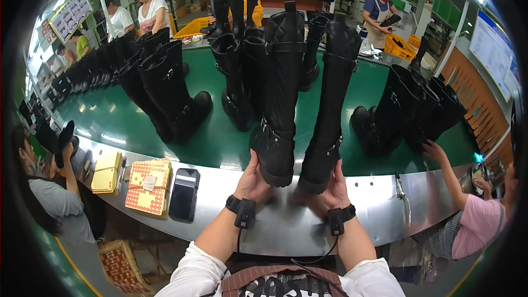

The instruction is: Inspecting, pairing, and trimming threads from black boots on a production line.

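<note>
Boots (282, 91), a tall black pair at the centre of the frame, ask for even, level support, so my left hand (254, 180) and right hand (334, 188) each clasp one low down, most fingers hidden from view.

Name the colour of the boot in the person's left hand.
Black: the boot in the left hand shows best in the head view.
</note>
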The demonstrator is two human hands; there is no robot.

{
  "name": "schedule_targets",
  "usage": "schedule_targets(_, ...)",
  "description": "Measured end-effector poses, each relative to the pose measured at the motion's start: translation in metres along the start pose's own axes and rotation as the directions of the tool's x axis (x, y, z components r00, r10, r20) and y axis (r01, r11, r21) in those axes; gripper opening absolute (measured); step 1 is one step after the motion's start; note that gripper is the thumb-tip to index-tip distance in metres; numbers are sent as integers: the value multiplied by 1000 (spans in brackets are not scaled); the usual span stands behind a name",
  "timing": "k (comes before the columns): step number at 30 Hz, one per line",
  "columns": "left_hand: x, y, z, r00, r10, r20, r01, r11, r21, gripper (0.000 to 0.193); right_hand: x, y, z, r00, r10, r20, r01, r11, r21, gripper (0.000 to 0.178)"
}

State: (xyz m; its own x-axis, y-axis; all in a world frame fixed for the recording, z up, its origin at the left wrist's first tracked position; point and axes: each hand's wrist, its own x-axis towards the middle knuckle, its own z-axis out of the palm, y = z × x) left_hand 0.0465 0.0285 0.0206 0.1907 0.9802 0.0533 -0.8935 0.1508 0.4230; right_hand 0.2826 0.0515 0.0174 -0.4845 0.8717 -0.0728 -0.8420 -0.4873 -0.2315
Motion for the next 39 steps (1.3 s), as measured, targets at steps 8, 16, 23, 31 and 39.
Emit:
schedule_targets(8,2,1,-3,997,31,-77,-25,997,75,70,-6,-6,4,984,-162,-77,140,962,-235,57)
schedule_targets(16,4,-2,-2,985,92,-145,-74,989,125,67,-8,-9,16,968,-236,-88,192,918,-346,52)
schedule_targets(23,5,-3,-8,989,62,-135,-48,993,110,66,-6,-11,10,962,-241,-124,183,914,-362,53)
schedule_targets(31,6,-3,-7,982,74,-176,-49,989,142,67,-6,-10,9,961,-245,-127,191,923,-334,55)
schedule_targets(39,4,-4,-6,986,61,-153,-39,989,142,70,-7,-12,10,961,-236,-147,171,920,-353,57)
